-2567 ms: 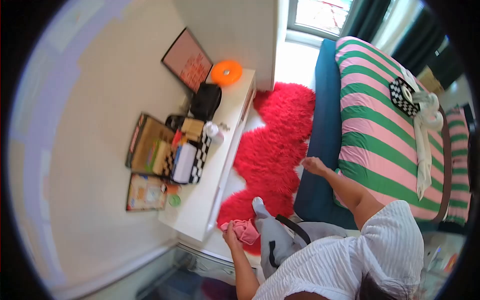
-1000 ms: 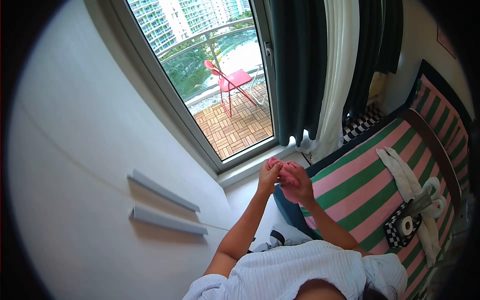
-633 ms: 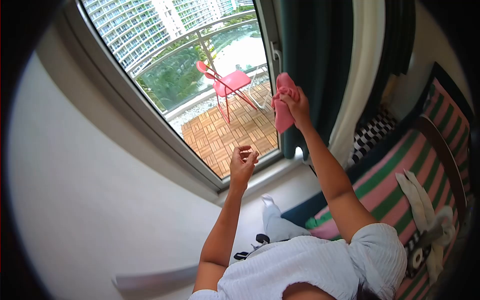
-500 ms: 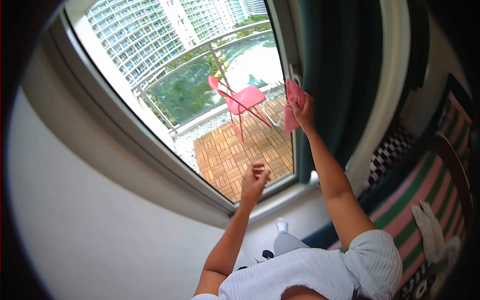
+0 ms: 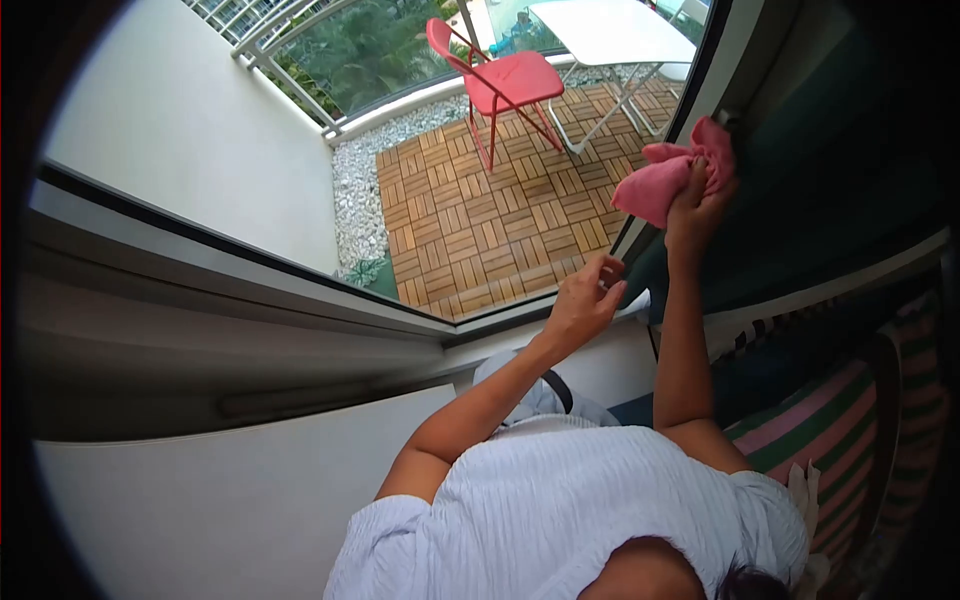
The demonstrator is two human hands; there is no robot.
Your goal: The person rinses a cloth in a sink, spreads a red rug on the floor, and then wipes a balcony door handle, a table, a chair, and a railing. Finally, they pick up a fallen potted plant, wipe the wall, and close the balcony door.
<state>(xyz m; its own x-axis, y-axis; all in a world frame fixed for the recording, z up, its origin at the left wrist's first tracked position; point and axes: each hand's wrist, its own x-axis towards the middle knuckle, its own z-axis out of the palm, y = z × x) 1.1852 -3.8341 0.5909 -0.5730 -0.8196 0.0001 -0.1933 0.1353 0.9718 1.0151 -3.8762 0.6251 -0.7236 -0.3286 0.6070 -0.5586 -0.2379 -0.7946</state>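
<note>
My right hand is closed around a bunched pink cloth, holding it up against the edge of the glass door's frame. Part of the cloth hangs to the left, over the view of the balcony. Just above the cloth, a small metal fitting shows on the frame. Lower and to the left, my left hand hovers near the bottom of the door, its fingers loosely bent and apart, with nothing in them.
Beyond the glass stand a red folding chair and a white folding table on wooden deck tiles. A dark curtain hangs to the right. Behind my right arm is a striped seat; a white surface lies at lower left.
My view has tilted down and shifted. The cloth in my right hand is now more bunched, with a flap out to the left. My left hand has come closer to my right.
</note>
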